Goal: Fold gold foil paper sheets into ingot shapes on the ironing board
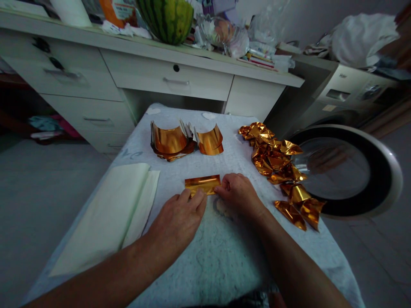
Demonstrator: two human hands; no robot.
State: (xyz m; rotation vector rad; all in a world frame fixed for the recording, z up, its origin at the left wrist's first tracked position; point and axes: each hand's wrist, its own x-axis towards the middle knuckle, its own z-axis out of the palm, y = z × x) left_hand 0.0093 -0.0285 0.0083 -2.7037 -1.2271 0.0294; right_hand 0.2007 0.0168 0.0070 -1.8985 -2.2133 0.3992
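Observation:
A small gold foil sheet (202, 182), folded or rolled into a narrow strip, lies on the cloth-covered table before me. My left hand (178, 216) presses its bent fingers onto the near left edge of the strip. At the right end, my right hand (239, 196) grips the foil between thumb and curled fingers. Beyond the hands stands a thick stack of curved gold foil sheets (168, 140), with a smaller curved stack (210, 141) touching or close to its right side. Crumpled-looking folded gold foil pieces (269, 159) lie heaped along the table's right side.
Pale folded paper (102, 218) covers the left part of the table (208, 265). Behind is a white drawer desk (173, 79) bearing a watermelon (168, 19) and clutter. A washing machine's open round door (385, 171) stands close to the table's right edge.

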